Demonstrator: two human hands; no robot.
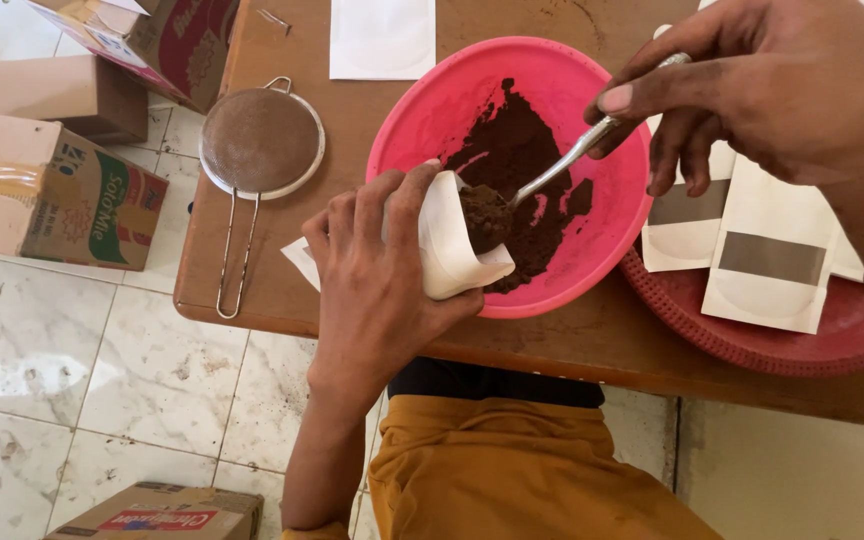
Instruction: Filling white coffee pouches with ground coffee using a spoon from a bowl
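My left hand (372, 270) grips a white paper pouch (452, 245), tilted with its open mouth over the rim of a pink bowl (422, 100). The bowl holds dark brown powder (517, 150). My right hand (762, 80) holds a metal spoon (567, 160) by its handle. The spoon's head carries a heap of the powder and sits at the mouth of the pouch.
A wooden table (352, 110) carries a metal sieve (260, 145), a white pouch (382, 35) at the far edge, and a red tray (752, 340) with several white pouches with clear windows (767, 255). Cardboard boxes (47, 190) stand on the tiled floor at left.
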